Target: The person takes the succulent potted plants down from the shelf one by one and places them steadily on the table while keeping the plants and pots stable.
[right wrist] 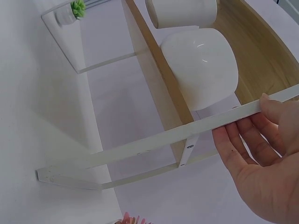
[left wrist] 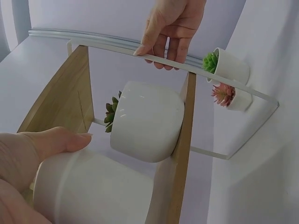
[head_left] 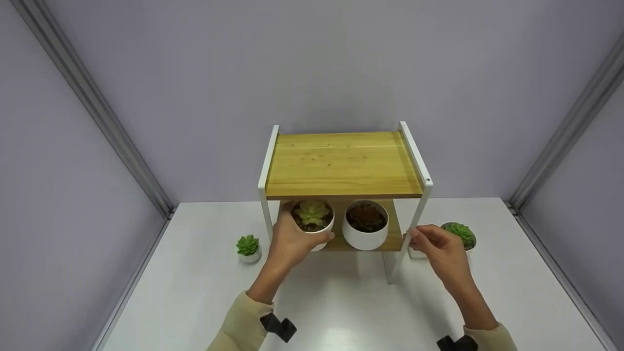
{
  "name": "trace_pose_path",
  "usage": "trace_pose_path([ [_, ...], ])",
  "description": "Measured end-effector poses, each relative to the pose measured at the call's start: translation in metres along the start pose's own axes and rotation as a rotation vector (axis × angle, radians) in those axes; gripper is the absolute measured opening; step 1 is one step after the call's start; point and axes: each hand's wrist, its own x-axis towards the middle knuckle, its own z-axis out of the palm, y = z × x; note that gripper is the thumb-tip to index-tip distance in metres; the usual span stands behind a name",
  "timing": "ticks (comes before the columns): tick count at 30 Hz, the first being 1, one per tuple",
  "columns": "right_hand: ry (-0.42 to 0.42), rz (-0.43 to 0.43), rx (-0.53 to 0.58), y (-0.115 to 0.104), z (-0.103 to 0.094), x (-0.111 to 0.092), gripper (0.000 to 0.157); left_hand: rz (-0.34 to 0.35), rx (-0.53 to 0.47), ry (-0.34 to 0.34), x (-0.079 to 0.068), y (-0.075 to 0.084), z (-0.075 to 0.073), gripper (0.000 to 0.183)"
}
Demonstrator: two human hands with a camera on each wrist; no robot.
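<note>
A two-tier shelf with wooden boards and a white metal frame stands on the table. At the left of its lower board, my left hand grips a white pot with a pale green succulent. The thumb wraps the pot's near side; the other fingers are mostly hidden behind it. Beside that pot, a white pot with a dark reddish succulent sits on the same board. My right hand pinches the frame's right upright, thumb on one side and fingertips on the other, as the right wrist view shows.
Left of the shelf, a small potted green succulent stands on the white table. Another green succulent stands behind my right hand, with a pink succulent close to it. Grey wall panels enclose the table's back and sides.
</note>
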Motion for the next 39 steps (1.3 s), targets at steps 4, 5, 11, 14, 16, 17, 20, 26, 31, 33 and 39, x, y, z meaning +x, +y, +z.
trace_pose_path([
  [4,-0.003,0.005,-0.004,-0.001,0.000,0.000,0.030,-0.011,0.008,-0.012,-0.004,0.002,-0.003,0.117],
  [5,-0.003,0.006,-0.007,-0.001,0.000,0.000,0.030,-0.012,0.010,-0.014,-0.005,0.003,-0.004,0.117],
  [11,0.004,0.003,0.001,0.000,0.000,-0.001,0.030,0.005,0.020,-0.034,-0.011,0.003,-0.008,0.116],
  [14,0.004,0.003,0.006,0.000,0.000,-0.001,0.030,0.010,0.019,-0.041,-0.014,0.004,-0.009,0.114],
  [16,0.003,0.003,0.007,0.000,-0.001,-0.001,0.031,0.015,0.020,-0.044,-0.017,0.005,-0.010,0.113],
  [17,0.004,0.004,0.007,-0.001,-0.001,-0.001,0.030,0.020,0.019,-0.044,-0.018,0.006,-0.011,0.113],
  [20,0.008,0.003,0.008,-0.001,-0.001,-0.001,0.030,0.028,0.023,-0.045,-0.022,0.006,-0.012,0.110],
  [26,0.008,0.004,0.013,0.001,-0.001,-0.001,0.030,0.015,0.026,-0.049,-0.028,0.006,-0.015,0.110],
  [31,0.002,0.005,0.018,0.001,-0.001,-0.001,0.033,-0.009,0.033,-0.059,-0.035,0.006,-0.020,0.108],
  [33,-0.001,0.001,0.014,0.002,-0.001,-0.001,0.034,-0.021,0.032,-0.060,-0.037,0.006,-0.022,0.108],
  [39,0.002,-0.002,0.002,0.004,-0.002,0.001,0.032,-0.028,0.010,-0.072,-0.043,0.006,-0.030,0.109],
])
